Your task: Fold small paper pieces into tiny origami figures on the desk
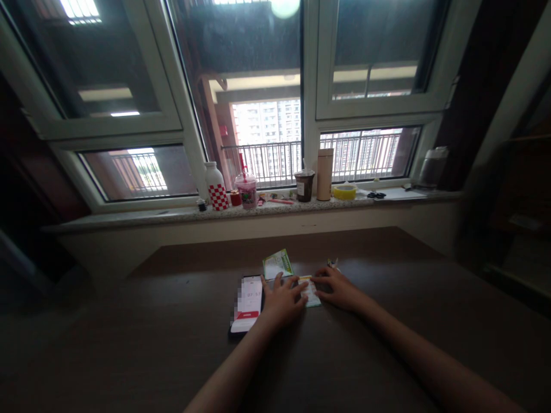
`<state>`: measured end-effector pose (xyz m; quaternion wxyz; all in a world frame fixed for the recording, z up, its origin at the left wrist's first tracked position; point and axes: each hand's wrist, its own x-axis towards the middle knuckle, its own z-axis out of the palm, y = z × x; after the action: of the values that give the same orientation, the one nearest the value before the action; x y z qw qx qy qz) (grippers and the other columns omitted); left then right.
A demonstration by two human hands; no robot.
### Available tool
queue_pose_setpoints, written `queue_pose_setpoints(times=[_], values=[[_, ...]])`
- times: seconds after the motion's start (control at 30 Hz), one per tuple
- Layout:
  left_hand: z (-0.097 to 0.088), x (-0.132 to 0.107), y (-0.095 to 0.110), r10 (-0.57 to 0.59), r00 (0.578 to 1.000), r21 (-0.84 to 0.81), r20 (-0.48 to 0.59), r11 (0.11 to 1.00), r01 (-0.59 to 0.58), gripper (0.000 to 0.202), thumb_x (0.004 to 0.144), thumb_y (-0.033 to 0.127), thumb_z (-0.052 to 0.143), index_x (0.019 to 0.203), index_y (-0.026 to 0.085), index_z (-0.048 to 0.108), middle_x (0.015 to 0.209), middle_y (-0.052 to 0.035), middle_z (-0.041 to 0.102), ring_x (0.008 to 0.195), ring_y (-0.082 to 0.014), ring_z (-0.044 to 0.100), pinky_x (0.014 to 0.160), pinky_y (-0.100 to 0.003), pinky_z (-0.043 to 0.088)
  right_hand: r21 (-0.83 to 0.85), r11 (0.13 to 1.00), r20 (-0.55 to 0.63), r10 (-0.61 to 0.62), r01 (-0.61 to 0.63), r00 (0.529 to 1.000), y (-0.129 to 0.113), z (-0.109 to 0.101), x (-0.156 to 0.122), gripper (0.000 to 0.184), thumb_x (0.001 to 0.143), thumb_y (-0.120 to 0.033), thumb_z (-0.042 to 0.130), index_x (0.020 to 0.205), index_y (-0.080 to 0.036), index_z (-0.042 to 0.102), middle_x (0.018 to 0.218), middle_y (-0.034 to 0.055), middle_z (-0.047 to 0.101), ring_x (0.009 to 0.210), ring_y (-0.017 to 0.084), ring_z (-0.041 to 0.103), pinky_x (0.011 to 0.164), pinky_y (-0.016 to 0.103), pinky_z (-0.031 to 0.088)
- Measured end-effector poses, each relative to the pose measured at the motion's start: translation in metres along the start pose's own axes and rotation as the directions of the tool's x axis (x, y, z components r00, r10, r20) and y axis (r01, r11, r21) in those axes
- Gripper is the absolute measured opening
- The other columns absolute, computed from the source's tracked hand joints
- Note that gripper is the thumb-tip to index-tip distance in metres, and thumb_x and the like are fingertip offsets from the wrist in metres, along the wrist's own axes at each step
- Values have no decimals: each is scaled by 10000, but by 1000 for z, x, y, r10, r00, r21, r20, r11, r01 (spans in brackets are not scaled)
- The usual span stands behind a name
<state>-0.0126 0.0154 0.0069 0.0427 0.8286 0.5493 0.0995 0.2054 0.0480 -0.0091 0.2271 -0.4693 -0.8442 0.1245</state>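
My left hand lies over the table with its fingers spread, its fingertips at the left edge of a small white and green printed paper or packet. On the other side, my right hand rests palm down, fingers apart and slightly bent, with fingertips at the paper's upper right edge. Neither hand lifts it; it looks flat on the table. A green and white printed card lies just beyond my left hand. Close by on the left is a phone with a lit screen. A small colourful scrap shows behind my right hand.
The dark brown table reaches toward a stone windowsill. On the sill stand a checkered bottle, a pink drink cup, a dark drink cup, a tan flask and a yellow tape roll.
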Motion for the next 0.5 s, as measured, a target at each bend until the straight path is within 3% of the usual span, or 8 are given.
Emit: queue_pose_setpoints(times=[0.5], values=[[-3,-1,5,-14,1000,0,4,1000,14,454,916,575,329,1345,494,450,1471,59,453,1418,-382,202,1027,-793,-80,72,997,174,8,-21,985,0,-9,-9,669,758,-412,687,1369,-196,521,1418,148,432,1331,312,378,1148,447,258]])
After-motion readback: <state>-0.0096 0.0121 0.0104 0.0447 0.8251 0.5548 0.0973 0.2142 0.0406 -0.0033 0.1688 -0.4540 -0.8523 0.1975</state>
